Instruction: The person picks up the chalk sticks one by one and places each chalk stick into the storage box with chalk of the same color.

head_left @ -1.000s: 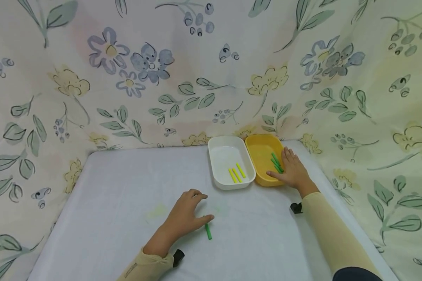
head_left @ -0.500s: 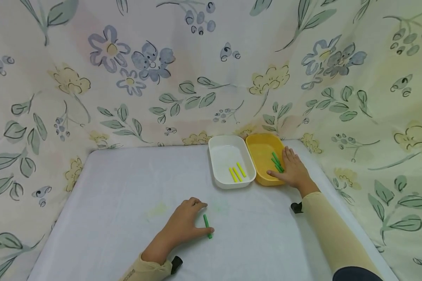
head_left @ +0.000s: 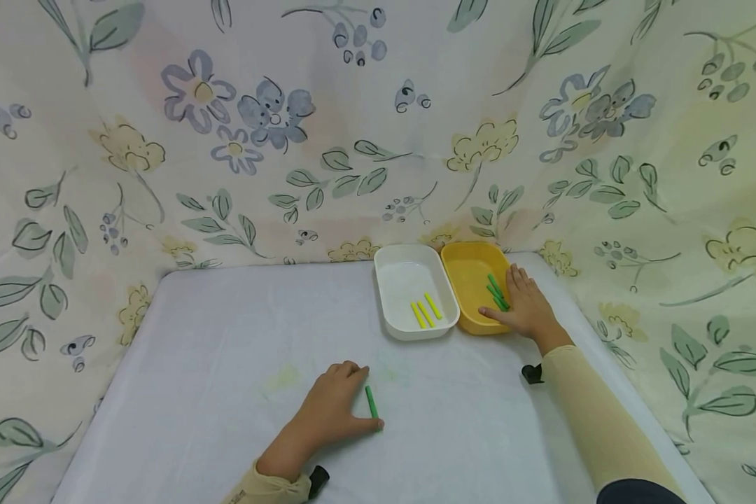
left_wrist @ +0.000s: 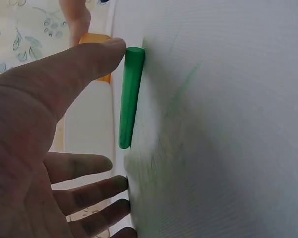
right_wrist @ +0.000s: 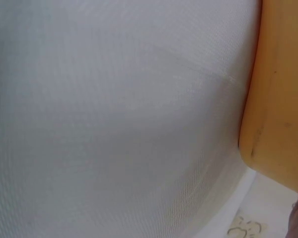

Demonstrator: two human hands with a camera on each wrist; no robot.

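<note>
A green crayon-like stick (head_left: 371,402) lies on the white cloth in the head view. My left hand (head_left: 330,406) spreads around it, thumb tip at its near end and the other fingertips resting by the cloth beyond its far end. The left wrist view shows the green stick (left_wrist: 131,99) from the side, a gap separating it from the lower fingers (left_wrist: 92,196). My right hand (head_left: 529,304) rests with straight fingers along the right rim of the yellow-orange tray (head_left: 469,262), its thumb reaching over the near end. Several green sticks (head_left: 497,292) lie in that tray.
Left of the yellow-orange tray and against it stands a white tray (head_left: 400,269) holding three yellow sticks (head_left: 425,310). A floral curtain (head_left: 327,161) hangs behind the cloth-covered table (head_left: 227,329). Faint yellow and green smudges mark the cloth.
My left hand has moved down toward the near edge, its thumb sliding from the stick's far end to its near end. My right hand and both trays stay put.
</note>
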